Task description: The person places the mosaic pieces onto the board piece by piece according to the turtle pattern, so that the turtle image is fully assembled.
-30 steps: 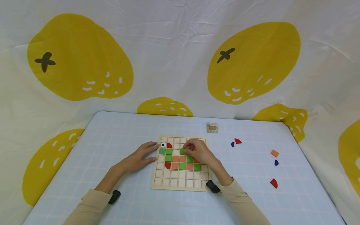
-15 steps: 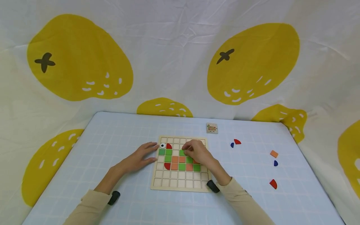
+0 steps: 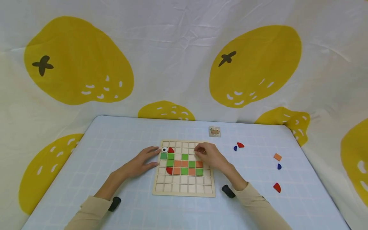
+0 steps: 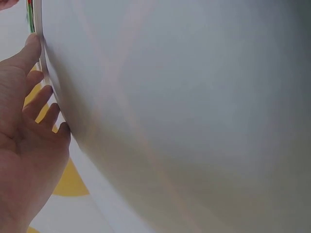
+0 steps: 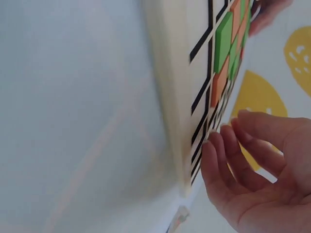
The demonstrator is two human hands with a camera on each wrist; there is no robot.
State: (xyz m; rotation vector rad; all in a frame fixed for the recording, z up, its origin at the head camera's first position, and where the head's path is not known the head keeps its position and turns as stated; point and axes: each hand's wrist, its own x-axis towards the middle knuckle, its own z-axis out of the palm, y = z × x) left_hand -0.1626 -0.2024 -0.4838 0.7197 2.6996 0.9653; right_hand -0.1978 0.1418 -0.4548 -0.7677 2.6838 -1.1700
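Note:
A wooden grid board lies on the table, partly filled with green and orange square tiles, red quarter-circle pieces and a white eye tile. My left hand is at the board's left edge, thumb and fingertips right at its rim. In the left wrist view that hand has its fingers spread along the edge. My right hand is over the board's upper right, just right of a lone green tile. The right wrist view shows this hand loosely bent, with nothing between the fingers.
A small picture card lies behind the board. To the right are red quarter-circles, blue pieces and an orange square, scattered on the table. A white cloth with yellow fruit shapes hangs behind.
My right hand has let go of the green tile in the upper row and moved right, uncovering it and the tiles below. My left hand has stayed at the board's edge.

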